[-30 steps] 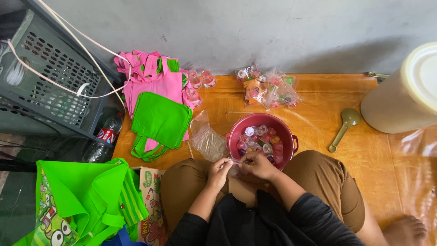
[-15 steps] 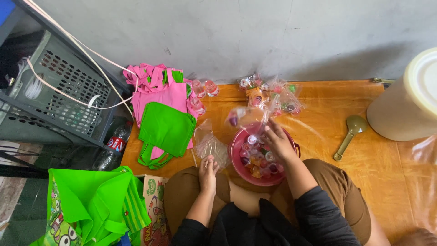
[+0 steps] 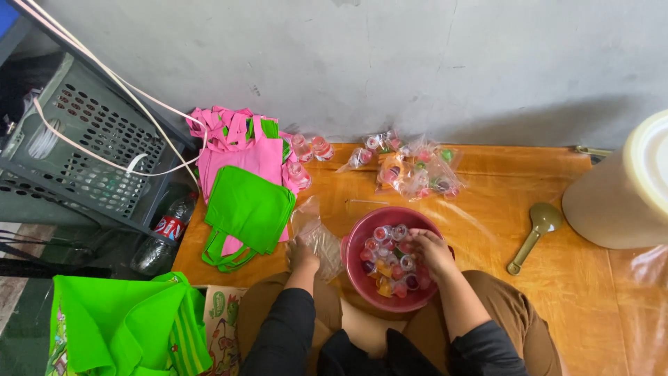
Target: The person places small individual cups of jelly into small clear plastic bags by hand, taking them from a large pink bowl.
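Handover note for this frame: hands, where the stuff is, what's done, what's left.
Right hand: inside the red bowl, fingers on the small jelly cups; a grasp cannot be told.
Left hand: resting on the clear plastic bags left of the bowl.
Bowl sits on the wooden floor between the knees, holding many cups.
Done: several filled packets lie near the wall.
Left: the cups in the bowl are loose, not bagged.
Nearby: pink and green tote bags at left, green scoop and white bucket at right.
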